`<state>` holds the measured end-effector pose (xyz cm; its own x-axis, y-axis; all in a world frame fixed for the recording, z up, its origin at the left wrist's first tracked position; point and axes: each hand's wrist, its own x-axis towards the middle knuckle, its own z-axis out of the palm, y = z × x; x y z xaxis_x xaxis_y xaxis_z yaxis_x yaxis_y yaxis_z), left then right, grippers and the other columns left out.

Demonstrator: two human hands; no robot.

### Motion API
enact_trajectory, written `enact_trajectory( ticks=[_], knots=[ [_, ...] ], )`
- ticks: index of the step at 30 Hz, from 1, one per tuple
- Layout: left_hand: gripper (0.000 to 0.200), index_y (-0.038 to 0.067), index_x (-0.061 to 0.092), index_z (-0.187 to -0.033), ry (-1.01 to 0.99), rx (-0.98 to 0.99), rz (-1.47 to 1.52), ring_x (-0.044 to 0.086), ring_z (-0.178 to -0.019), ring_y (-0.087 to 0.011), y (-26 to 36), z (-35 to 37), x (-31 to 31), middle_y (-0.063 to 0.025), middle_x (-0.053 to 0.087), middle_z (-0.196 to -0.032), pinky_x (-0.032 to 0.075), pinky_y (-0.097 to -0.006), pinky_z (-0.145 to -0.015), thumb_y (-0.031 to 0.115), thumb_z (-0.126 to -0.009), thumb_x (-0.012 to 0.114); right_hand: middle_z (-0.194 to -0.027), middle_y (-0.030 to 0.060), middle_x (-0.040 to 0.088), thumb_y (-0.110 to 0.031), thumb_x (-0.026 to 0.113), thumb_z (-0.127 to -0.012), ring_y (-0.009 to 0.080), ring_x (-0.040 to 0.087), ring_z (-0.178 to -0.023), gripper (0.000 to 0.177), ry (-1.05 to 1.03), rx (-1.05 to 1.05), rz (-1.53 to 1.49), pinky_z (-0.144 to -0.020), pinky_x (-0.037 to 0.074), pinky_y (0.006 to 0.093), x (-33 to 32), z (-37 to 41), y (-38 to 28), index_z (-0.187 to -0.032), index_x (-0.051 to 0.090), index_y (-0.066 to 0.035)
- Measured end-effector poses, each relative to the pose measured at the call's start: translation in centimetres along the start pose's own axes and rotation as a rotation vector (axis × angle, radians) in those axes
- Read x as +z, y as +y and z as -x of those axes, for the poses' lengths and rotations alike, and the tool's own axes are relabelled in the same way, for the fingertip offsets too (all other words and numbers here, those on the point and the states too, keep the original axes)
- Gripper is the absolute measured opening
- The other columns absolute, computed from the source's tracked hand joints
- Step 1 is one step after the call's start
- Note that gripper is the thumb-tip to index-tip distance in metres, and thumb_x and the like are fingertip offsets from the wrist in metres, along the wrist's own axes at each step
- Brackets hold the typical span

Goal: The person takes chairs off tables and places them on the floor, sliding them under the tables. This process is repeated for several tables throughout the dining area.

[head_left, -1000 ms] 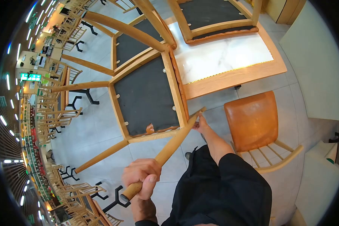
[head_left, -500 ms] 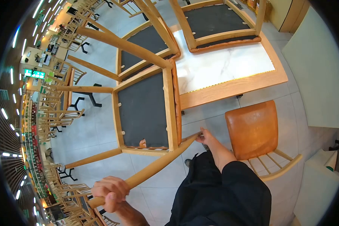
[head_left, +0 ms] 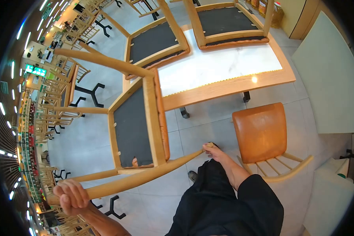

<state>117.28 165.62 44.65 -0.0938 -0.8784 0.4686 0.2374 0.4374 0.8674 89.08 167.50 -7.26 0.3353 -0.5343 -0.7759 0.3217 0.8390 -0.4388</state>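
A wooden chair (head_left: 131,126) with a dark underside and an orange seat edge hangs tilted beside the table's left end. Around one of its legs, at lower left, my left hand (head_left: 71,196) is wrapped. The other end of that long curved piece is pinched by my right hand (head_left: 213,151), below the table. Two more chairs rest upside down on the marble-patterned tabletop (head_left: 224,69), one at the left (head_left: 153,42) and one at the upper right (head_left: 230,21).
An upright chair with an orange seat (head_left: 260,131) stands right of my right hand. Black table legs (head_left: 185,113) reach the tiled floor. Pale panels (head_left: 330,78) stand at the right. Bottles (head_left: 277,15) are at the top right. More tables and chairs (head_left: 69,86) line the left.
The held chair has swung left and turned, its seat now seen more edge-on. My left hand has moved left and my right hand slightly left and down. More of the table's near edge shows.
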Motion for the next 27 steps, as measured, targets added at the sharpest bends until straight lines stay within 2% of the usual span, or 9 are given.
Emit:
enact_trajectory(
  ticks=[5,7,9,13,17,21,23,25,27],
  knots=[
    [0.029,0.012,0.027,-0.058,0.129,0.112,0.039,0.031,-0.028,-0.0054,6.6,5.7,-7.8,0.0022,0.031,-0.039,0.034,-0.0181,-0.027,-0.002,-0.078,0.042,-0.092,0.0008,0.051,-0.023,0.066,-0.074,0.0167,0.049,-0.093,0.030,-0.221,-0.320,-0.364,-0.081,0.039,0.0348,5.6,0.9,1.1,-0.096,0.048,-0.014],
    [0.027,0.012,0.028,-0.060,0.173,0.111,0.080,0.027,-0.031,-0.0068,9.8,8.7,-12.0,0.0022,0.028,-0.042,0.032,-0.0182,-0.032,-0.002,-0.078,0.043,-0.082,0.0022,0.052,-0.009,0.064,-0.073,0.0163,0.053,-0.081,0.023,-0.265,-0.474,-0.356,-0.074,0.043,0.0324,8.5,2.0,-0.2,-0.090,0.049,-0.008],
    [0.026,0.011,0.030,-0.060,0.328,0.168,0.181,0.026,-0.034,-0.0077,12.9,12.1,-16.8,0.0022,0.027,-0.043,0.030,-0.0196,-0.036,-0.002,-0.078,0.043,-0.075,0.0024,0.052,-0.005,0.063,-0.071,0.0153,0.054,-0.076,0.019,-0.300,-0.501,-0.280,-0.068,0.044,0.0297,12.6,5.2,-2.5,-0.083,0.049,-0.006],
    [0.032,0.014,0.029,-0.054,0.274,0.182,0.275,0.031,-0.044,-0.0089,17.3,20.0,-27.9,0.0005,0.029,-0.045,0.034,-0.0213,-0.045,-0.002,-0.079,0.042,-0.068,0.0038,0.054,-0.006,0.065,-0.068,0.0126,0.054,-0.064,0.020,-0.314,-0.706,-0.027,-0.060,0.045,0.0266,20.9,8.5,-5.3,-0.081,0.051,-0.004],
    [0.035,0.015,0.027,-0.051,0.578,0.235,0.301,0.032,-0.046,-0.0104,19.3,31.7,-36.3,0.0001,0.031,-0.045,0.035,-0.0216,-0.047,0.002,-0.079,0.043,-0.069,0.0051,0.056,-0.006,0.067,-0.066,0.0126,0.055,-0.062,0.021,-0.391,-0.661,0.146,-0.058,0.046,0.0250,27.1,10.6,-5.5,-0.080,0.052,-0.004],
    [0.034,0.015,0.028,-0.051,0.740,0.272,0.351,0.035,-0.047,-0.0122,18.7,43.2,-42.4,0.0002,0.032,-0.045,0.036,-0.0225,-0.050,0.005,-0.079,0.045,-0.075,0.0074,0.054,-0.009,0.069,-0.067,0.0173,0.058,-0.071,0.030,-0.666,-0.537,0.239,-0.058,0.050,0.0285,31.5,12.1,-6.0,-0.085,0.047,-0.002],
    [0.034,0.014,0.028,-0.050,0.953,0.401,0.462,0.040,-0.049,-0.0128,17.2,48.4,-44.7,0.0008,0.034,-0.045,0.036,-0.0215,-0.051,0.009,-0.079,0.046,-0.080,0.0079,0.053,-0.011,0.070,-0.068,0.0198,0.060,-0.077,0.033,-0.783,-0.442,0.274,-0.058,0.052,0.0302,33.1,12.7,-6.2,-0.088,0.045,-0.002],
    [0.034,0.012,0.030,-0.050,0.933,0.393,0.499,0.045,-0.052,-0.0172,15.1,52.4,-45.8,-0.0018,0.034,-0.044,0.039,-0.0257,-0.054,0.016,-0.079,0.047,-0.082,0.0090,0.051,-0.014,0.070,-0.068,0.0233,0.060,-0.079,0.038,-0.915,-0.402,0.355,-0.054,0.054,0.0316,34.8,13.5,-6.8,-0.089,0.041,-0.002],
    [0.032,0.008,0.035,-0.056,1.607,0.286,0.279,0.045,-0.056,-0.0182,12.1,52.8,-43.2,-0.0044,0.035,-0.051,0.037,-0.0293,-0.051,0.023,-0.079,0.049,-0.082,0.0094,0.051,-0.013,0.070,-0.068,0.0232,0.060,-0.080,0.037,-0.938,-0.395,0.413,-0.054,0.053,0.0307,36.6,15.0,-6.8,-0.089,0.041,-0.002]
  ],
)
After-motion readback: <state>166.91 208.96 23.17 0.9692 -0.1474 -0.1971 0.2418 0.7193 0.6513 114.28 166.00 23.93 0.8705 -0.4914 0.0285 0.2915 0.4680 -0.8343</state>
